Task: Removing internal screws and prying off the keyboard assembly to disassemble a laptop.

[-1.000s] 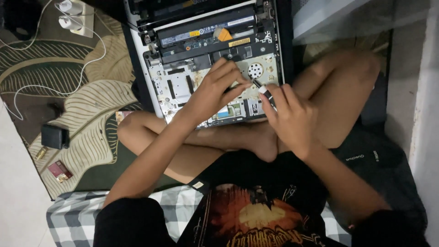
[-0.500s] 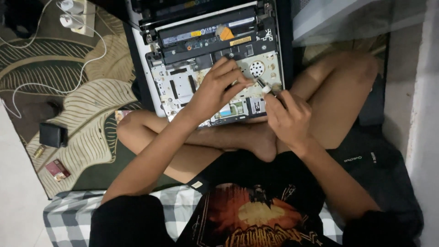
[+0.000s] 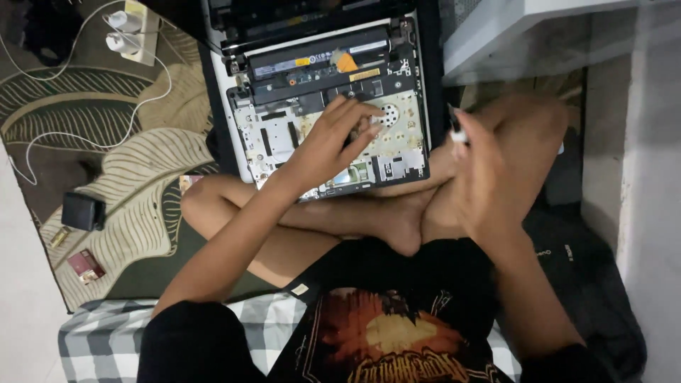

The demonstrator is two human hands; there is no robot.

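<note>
- An opened laptop (image 3: 330, 106), bottom cover off and circuit board showing, rests across the crossed legs of a seated person. Its long axis runs left to right, with the hinge edge pointing away from the person.
- The left hand (image 3: 333, 142) lies on the board near the round fan grille, fingers curled together and fingertips pressing down.
- The right hand (image 3: 489, 174) hovers just right of the laptop, blurred, pinching a slim dark tool (image 3: 457, 131) that points away from the body.
- A patterned rug (image 3: 92, 163) lies to the left, with a white cable (image 3: 85, 135) across it.
</note>
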